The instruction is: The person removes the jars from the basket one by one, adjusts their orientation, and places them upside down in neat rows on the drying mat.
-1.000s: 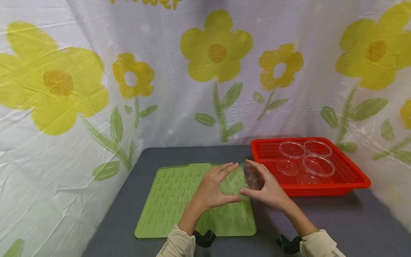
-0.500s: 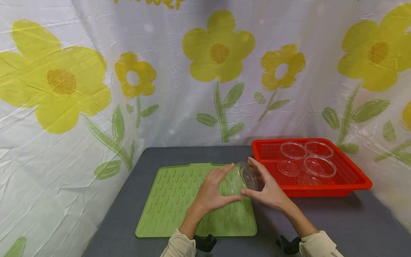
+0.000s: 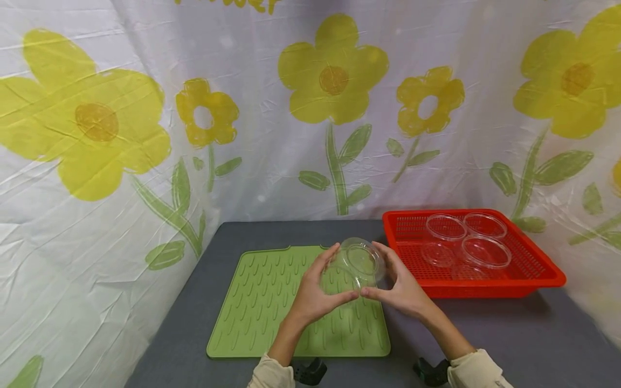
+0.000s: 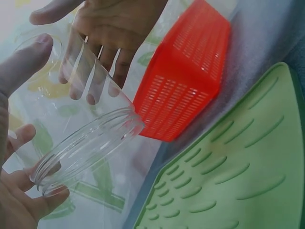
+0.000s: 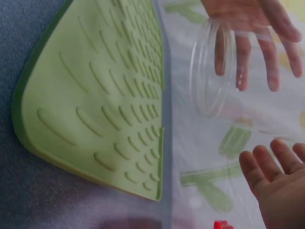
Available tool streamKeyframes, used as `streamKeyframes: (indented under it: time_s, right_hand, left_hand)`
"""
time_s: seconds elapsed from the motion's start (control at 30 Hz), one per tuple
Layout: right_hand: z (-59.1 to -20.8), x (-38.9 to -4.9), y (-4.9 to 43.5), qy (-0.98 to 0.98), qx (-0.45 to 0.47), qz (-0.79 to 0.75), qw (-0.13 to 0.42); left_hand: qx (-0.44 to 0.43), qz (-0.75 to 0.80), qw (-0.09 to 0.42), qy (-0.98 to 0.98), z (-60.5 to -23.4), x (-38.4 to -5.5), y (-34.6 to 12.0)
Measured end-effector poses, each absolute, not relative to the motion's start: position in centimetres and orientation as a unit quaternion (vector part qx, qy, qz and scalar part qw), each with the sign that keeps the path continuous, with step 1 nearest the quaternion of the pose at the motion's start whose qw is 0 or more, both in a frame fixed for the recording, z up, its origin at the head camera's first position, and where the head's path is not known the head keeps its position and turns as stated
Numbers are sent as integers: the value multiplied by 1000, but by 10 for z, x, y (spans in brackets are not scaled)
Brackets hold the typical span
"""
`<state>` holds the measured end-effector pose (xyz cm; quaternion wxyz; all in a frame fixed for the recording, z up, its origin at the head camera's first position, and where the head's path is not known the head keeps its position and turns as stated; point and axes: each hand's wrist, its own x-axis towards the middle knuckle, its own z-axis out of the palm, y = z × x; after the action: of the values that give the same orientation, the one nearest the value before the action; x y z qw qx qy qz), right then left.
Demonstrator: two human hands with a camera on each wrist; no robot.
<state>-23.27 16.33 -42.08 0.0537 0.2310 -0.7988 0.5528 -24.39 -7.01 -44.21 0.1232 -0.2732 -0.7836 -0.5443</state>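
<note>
Above the green mat, a clear jar (image 3: 361,260) is held between both hands, tilted so that its round base faces the head camera. My left hand (image 3: 312,291) grips it from the left, thumb low and fingers along the far side. My right hand (image 3: 405,285) holds the other side, its thumb tip close to the left thumb. In the left wrist view the threaded mouth of the jar (image 4: 88,148) points down beside the left fingertips, and the right fingers show through the clear wall. The right wrist view shows the threaded rim (image 5: 209,71) too.
A green ridged mat (image 3: 262,302) lies on the grey table (image 3: 179,323). To the right stands a red perforated basket (image 3: 533,269) with three clear jars (image 3: 485,252) in it. A flower-printed curtain (image 3: 262,161) hangs behind and along the sides.
The jar has turned between the hands: its base faced right and now faces the head camera. The left hand has swung slightly more upright; the basket and mat stay put.
</note>
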Motion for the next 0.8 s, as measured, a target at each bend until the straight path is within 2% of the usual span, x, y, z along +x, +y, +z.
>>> streamKeyframes:
  time_s: [0.23,0.8]
  right_hand:
    - [-425,-233,158,-763,256,592,45]
    - [-424,-235,146,-740,271,612,66]
  left_hand:
    - [-283,-563,118,-768,-443,-243,-72]
    - [-283,-570,117,-762,-446,-241,-77]
